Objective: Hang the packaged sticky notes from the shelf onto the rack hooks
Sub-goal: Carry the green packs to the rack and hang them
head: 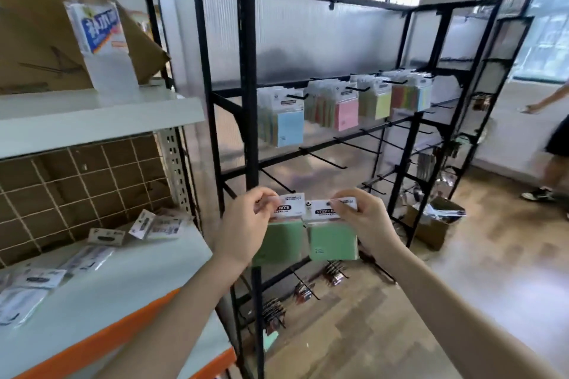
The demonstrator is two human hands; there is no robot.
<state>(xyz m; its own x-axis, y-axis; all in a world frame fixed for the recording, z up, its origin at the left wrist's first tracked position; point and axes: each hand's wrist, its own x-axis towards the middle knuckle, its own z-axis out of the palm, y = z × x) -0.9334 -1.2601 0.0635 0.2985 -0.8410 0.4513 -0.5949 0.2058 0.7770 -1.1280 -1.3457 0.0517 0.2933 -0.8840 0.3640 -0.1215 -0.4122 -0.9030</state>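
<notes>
Two green packs up at lower centre of frame, one per hand. L hand point(246, 218) pinches the white header card of the left pack point(284, 235); R hand point(358, 215) pinches the header of the right pack point(334, 238). Both hands closed on the cards, fingers curled over the top edges, green pads hanging free below. Held by the headers prob. because that's where the hang holes are, so the holes can be lined up w/ a hook. The two headers sit side by side, touching or nearly so; can't tell which.

Black rack point(246, 71) stands straight ahead. Mid-frame row already has packs hung point(346, 114): blue, pink, yellow, mixed. Bare hooks point(323, 158) on the row below, just above the hands, look like the likely target, though neither pack is on a hook yet.

White shelf point(129, 274) at lower left holds more packaged items point(101, 236), lying loose; too blurred to say if notes. Bottle point(98, 28) on the upper shelf, upper left. Another person's legs point(551, 169) at right edge.
</notes>
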